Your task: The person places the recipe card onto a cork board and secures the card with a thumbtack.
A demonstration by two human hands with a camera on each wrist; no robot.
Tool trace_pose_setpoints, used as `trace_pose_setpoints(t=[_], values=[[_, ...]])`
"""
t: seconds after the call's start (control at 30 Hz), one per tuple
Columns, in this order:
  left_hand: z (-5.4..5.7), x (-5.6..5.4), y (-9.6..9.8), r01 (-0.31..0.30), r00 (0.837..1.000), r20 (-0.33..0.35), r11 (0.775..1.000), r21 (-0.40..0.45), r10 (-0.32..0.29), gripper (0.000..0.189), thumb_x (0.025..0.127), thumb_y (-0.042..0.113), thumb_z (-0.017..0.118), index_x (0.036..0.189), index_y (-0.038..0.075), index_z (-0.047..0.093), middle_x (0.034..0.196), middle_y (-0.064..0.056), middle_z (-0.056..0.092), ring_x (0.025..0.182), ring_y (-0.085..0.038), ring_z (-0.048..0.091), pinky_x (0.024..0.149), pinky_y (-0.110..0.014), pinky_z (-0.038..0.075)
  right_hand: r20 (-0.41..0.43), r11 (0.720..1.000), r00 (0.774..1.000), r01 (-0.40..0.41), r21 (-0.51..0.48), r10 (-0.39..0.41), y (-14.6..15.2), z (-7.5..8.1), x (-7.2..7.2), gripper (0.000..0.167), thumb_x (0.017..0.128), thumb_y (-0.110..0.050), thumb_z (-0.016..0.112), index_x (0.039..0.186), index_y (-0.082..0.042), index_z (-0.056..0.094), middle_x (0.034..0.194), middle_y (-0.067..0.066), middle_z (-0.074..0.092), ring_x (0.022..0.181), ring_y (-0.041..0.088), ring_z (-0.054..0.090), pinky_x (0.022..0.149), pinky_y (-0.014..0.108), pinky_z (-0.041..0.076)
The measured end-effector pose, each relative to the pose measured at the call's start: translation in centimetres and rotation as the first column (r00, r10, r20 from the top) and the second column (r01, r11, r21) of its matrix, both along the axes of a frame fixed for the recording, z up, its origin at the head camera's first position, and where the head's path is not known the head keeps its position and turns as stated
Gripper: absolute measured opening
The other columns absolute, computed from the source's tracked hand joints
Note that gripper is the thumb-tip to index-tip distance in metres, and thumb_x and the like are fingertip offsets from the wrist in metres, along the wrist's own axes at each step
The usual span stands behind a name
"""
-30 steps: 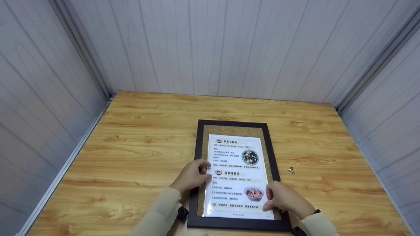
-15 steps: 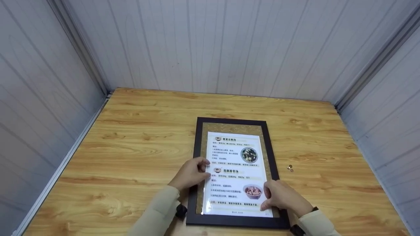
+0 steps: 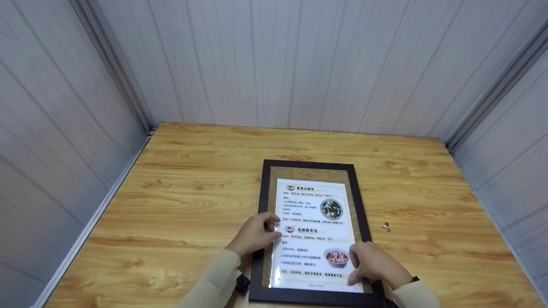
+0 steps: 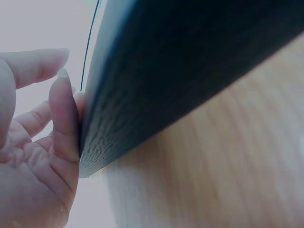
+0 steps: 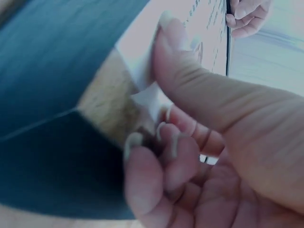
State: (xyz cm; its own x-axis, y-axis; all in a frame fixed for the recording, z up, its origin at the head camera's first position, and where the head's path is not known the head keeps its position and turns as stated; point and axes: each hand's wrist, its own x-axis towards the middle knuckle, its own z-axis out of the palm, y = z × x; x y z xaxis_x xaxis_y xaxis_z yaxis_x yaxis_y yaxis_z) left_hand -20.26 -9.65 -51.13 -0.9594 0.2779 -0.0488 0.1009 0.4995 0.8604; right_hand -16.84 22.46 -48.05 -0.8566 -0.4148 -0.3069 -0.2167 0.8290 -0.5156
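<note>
A glossy white recipe sheet [image 3: 308,246], printed with text and two bowl photos, lies over the cork face [image 3: 310,173] of a dark-framed board [image 3: 358,205]. Cork shows above and beside the sheet. My left hand [image 3: 254,233] reaches across the left rail, thumb and index fingertips touching the sheet's left edge, spread apart from each other. At the lower right edge, my right hand [image 3: 376,263] pinches the sheet with the thumb on top. The right wrist view shows curled fingers below that thumb [image 5: 190,76], near the bare cork corner [image 5: 114,95].
A few small metallic bits [image 3: 386,226] lie on the wooden table [image 3: 184,205] to the right of the board. Pale panel walls [image 3: 274,64] enclose the table at the back and both sides.
The head view shifts slightly. Both hands keep their places at the sheet's edges, and the sheet stays in nearly the same position on the cork.
</note>
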Motion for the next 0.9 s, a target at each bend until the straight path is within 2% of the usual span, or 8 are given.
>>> trace_pose_setpoints(t=[0.1,0.3,0.37,0.47,0.57,0.73,0.9], values=[[-0.2,0.1,0.1,0.004,1.0,-0.009,1.0,-0.014,-0.004,0.029,0.083,0.008,0.076,0.11,0.004,0.065,0.088,-0.004,0.058,0.078,-0.017,0.053,0.068,-0.031,0.048,0.026,0.998,0.998,0.051,0.034,-0.052,-0.4,0.2,0.1,0.043,0.053,-0.012,0.097,0.061,-0.008,0.055,0.056,0.001,0.053,0.048,0.016,0.051,0.044,0.03,0.043],[-0.3,0.0,0.3,0.001,0.998,-0.055,0.995,-0.098,-0.007,0.038,0.083,0.013,0.078,0.117,0.006,0.064,0.097,-0.003,0.053,0.085,-0.019,0.051,0.075,-0.034,0.046,0.025,0.999,1.0,-0.003,0.035,0.002,-0.2,0.3,-0.3,0.041,0.055,-0.011,0.096,0.06,-0.009,0.055,0.056,-0.001,0.053,0.049,0.014,0.052,0.044,0.029,0.043],[-0.3,0.1,0.4,-0.003,0.998,-0.059,0.993,-0.117,-0.004,0.044,0.084,0.016,0.078,0.124,0.009,0.063,0.11,-0.004,0.052,0.092,-0.02,0.053,0.079,-0.036,0.047,0.047,1.0,0.999,-0.004,0.024,0.003,-0.2,0.5,-0.4,0.04,0.056,-0.008,0.095,0.06,-0.009,0.055,0.055,0.0,0.053,0.046,0.013,0.051,0.042,0.028,0.044],[-0.3,0.2,0.3,0.009,0.997,-0.068,0.991,-0.137,-0.019,0.051,0.086,0.02,0.076,0.133,0.012,0.06,0.136,-0.007,0.048,0.111,-0.026,0.056,0.092,-0.044,0.048,0.062,1.0,0.998,0.016,0.023,-0.018,-0.4,0.6,-0.7,0.039,0.055,-0.005,0.095,0.058,-0.008,0.056,0.052,0.001,0.053,0.041,0.012,0.048,0.039,0.026,0.042],[-0.2,0.4,0.1,0.012,0.996,-0.087,0.985,-0.171,-0.028,0.052,0.087,0.021,0.074,0.137,0.013,0.059,0.153,-0.006,0.04,0.128,-0.031,0.051,0.103,-0.049,0.042,0.054,0.997,0.997,0.046,0.057,-0.049,-1.0,0.6,-1.0,0.039,0.052,-0.005,0.096,0.055,-0.008,0.057,0.048,0.0,0.054,0.039,0.012,0.047,0.038,0.027,0.042],[-0.1,0.6,0.0,0.003,0.994,-0.108,0.975,-0.222,-0.028,0.047,0.086,0.02,0.074,0.131,0.011,0.064,0.154,-0.008,0.041,0.136,-0.034,0.043,0.108,-0.051,0.036,0.06,0.983,0.993,0.094,0.16,-0.105,-2.3,0.7,-1.3,0.04,0.048,-0.003,0.098,0.055,-0.005,0.059,0.049,0.003,0.056,0.04,0.014,0.053,0.04,0.031,0.05],[-0.2,0.5,0.6,0.025,0.992,-0.114,0.97,-0.24,-0.054,0.046,0.086,0.02,0.072,0.13,0.011,0.065,0.155,-0.01,0.039,0.136,-0.036,0.042,0.108,-0.05,0.036,0.075,0.964,0.99,0.1,0.248,-0.122,-2.4,0.9,-1.2,0.04,0.05,-0.004,0.098,0.057,-0.004,0.058,0.051,0.006,0.057,0.04,0.017,0.055,0.041,0.032,0.051]])
